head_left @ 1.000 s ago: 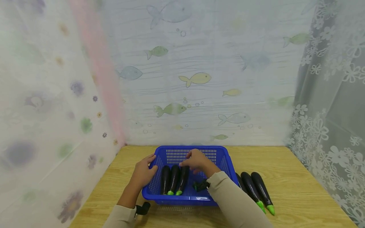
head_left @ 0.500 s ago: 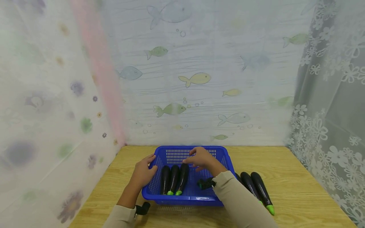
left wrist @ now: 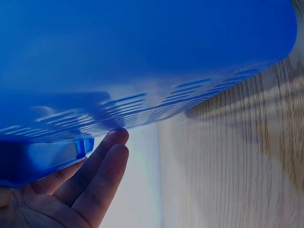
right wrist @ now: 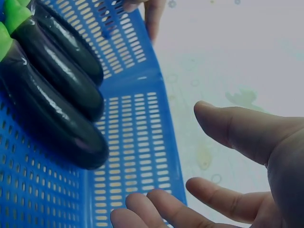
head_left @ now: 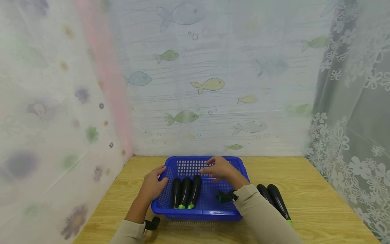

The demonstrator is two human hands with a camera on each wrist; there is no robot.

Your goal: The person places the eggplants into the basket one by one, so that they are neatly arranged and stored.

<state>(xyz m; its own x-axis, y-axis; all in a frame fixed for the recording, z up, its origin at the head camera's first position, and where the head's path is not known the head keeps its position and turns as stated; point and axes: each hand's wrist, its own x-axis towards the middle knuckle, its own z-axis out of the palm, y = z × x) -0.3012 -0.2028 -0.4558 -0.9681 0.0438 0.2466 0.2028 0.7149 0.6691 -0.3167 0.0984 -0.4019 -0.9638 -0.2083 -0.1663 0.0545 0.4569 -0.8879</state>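
A blue plastic basket (head_left: 195, 212) with slotted walls stands on the table. Three dark eggplants with green caps lie side by side in its left half: the left eggplant (head_left: 176, 193), the middle eggplant (head_left: 185, 192) and the right eggplant (head_left: 196, 189). My left hand (head_left: 152, 184) grips the basket's left rim; in the left wrist view several fingers (left wrist: 102, 183) extend below the rim. Over the basket's right half hovers my right hand (head_left: 223, 168), holding nothing, its thumb (right wrist: 237, 128) and fingers spread apart in the right wrist view. It is just right of the right eggplant, not touching it.
More eggplants (head_left: 278, 199) lie on the wooden table (head_left: 317, 203) right of the basket, partly hidden by my right sleeve (head_left: 265, 217). A curtain with printed fish (head_left: 210, 84) hangs behind the table, and patterned sheets hang at both sides.
My right hand has let go of the right eggplant's top end and moved right, its fingers spreading. The three eggplants in the basket stay in place, and my left hand has not moved.
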